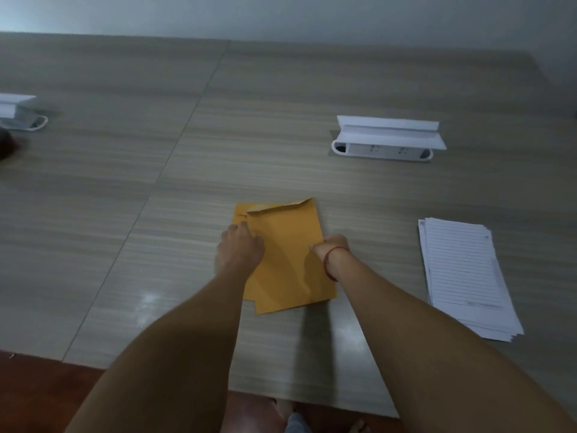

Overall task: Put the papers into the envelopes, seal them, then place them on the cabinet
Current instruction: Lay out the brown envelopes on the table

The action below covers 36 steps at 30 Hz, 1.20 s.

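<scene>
The envelopes [285,260] serve as the reference landmark. They lie in a short stack on the counter [156,182], directly in front of the person and near its front edge, within reach of both arms. There are at least two: a second corner protrudes below the top one at the near-left.

The left hand [242,246] rests on the left edge of the top envelope, fingers curled together onto the paper. Judged purpose: to pin or pinch that edge so the envelope does not slide. The right hand [327,245] is closed on the right edge, with a red cord [331,264] around the wrist. Whether either hand has the envelope pinched or only pressed flat cannot be determined from this view.

The flap [281,207] at the far end of the top envelope is raised and slightly curled, so the mouth faces away from the person. This orientation suits loading sheets from the far end.

The papers [468,276], lined sheets in a loosely fanned pile, lie to the right of the envelopes, well apart from them. None has been inserted, as far as can be seen.

Beyond the envelopes and to the right sits a white socket unit [382,151] with its lid open. No cabinet is in view.

Judged stage: early; loading has not begun.
</scene>
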{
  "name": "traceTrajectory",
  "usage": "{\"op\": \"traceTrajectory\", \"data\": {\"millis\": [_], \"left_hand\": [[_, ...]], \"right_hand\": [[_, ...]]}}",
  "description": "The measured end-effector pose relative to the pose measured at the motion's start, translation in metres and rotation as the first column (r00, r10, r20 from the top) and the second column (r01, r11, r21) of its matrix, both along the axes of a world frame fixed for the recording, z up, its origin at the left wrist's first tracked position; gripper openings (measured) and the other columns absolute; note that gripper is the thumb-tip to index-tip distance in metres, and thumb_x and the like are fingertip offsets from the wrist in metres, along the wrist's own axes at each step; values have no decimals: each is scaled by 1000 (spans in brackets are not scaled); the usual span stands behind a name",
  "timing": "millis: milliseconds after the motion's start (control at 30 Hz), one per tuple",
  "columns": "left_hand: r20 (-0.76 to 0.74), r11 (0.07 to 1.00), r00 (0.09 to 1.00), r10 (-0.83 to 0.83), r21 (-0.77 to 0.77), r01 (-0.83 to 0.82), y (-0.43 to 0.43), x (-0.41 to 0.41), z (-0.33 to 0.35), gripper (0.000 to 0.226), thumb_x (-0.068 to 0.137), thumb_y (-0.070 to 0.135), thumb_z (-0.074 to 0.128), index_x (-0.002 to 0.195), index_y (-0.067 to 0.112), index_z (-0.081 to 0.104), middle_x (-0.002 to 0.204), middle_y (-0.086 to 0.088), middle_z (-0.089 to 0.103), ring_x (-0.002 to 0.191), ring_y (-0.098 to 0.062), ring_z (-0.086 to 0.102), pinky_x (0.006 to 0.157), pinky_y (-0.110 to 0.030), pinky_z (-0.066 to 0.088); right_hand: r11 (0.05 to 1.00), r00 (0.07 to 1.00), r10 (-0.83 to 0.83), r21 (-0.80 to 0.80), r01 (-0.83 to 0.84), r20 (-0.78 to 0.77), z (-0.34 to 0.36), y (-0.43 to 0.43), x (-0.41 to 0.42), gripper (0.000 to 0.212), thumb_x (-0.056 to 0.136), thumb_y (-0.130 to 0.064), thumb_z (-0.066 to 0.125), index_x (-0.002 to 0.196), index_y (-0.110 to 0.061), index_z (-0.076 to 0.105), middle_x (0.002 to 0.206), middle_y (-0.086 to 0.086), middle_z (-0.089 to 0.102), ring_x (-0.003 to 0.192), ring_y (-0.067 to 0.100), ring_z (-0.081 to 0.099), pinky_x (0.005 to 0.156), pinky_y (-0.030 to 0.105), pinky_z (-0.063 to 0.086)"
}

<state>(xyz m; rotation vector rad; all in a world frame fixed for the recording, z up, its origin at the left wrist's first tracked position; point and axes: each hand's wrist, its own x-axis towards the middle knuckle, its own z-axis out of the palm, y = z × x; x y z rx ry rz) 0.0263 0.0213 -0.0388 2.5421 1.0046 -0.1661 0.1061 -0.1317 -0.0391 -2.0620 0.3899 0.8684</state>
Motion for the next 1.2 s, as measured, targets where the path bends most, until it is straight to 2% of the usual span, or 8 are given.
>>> {"op": "traceTrajectory", "data": {"millis": [133,233,367,500,600,767,967,1200], "left_hand": [[60,989,998,19,-151,-9,-31,26,8,52,94,37,47,135,7,40,134,-16,48,124,-36,46,98,-48,43],[75,946,996,54,-322,-27,-61,41,7,57,93,39,51,137,7,35,136,-15,46,124,-36,47,98,-46,44],[58,874,994,87,-483,-49,-100,57,1,63,88,38,62,136,7,37,135,-13,50,123,-33,50,94,-38,44],[41,913,998,38,-407,-18,-131,66,-4,62,85,39,66,130,5,42,129,-14,53,117,-32,53,87,-37,47],[59,931,998,29,-366,-5,-150,69,-13,61,83,39,68,126,3,44,126,-16,53,113,-32,55,82,-35,47],[-21,983,998,-54,-178,49,-170,71,-24,68,82,44,66,130,5,40,130,-16,43,121,-33,45,99,-42,42],[87,974,970,-228,2,228,-167,79,-27,70,80,51,62,130,8,39,124,-13,43,116,-30,44,97,-40,43],[22,876,885,-465,-136,464,-151,116,-28,70,89,46,54,146,19,23,135,-12,45,122,-31,48,99,-44,45]], "right_hand": [[993,999,-46,106,47,-6,17,-40,11,26,93,-7,55,115,2,66,119,19,66,90,26,61,87,34,51],[988,995,-96,119,96,-3,23,-71,18,26,94,-8,53,115,1,65,119,18,65,103,30,63,88,33,50],[988,991,-130,80,129,12,23,-112,24,29,94,-8,54,120,0,63,114,16,66,99,27,63,87,33,51],[998,998,-50,-48,51,38,12,-144,25,29,94,-16,55,119,-3,61,117,15,64,103,27,62,85,34,52],[981,989,63,-188,-37,133,1,-158,28,20,93,-14,56,110,-6,62,113,13,65,90,22,61,68,26,49],[808,881,392,-558,-191,266,-3,-168,36,33,92,-25,57,122,-11,54,122,10,56,111,27,57,88,35,47],[826,800,499,-463,-322,332,-13,-164,54,25,96,-23,51,117,-12,53,122,11,55,110,26,55,90,38,50],[873,861,397,-420,-248,316,-18,-156,81,40,95,-18,49,134,-14,41,129,12,50,118,28,52,97,42,47]]}}
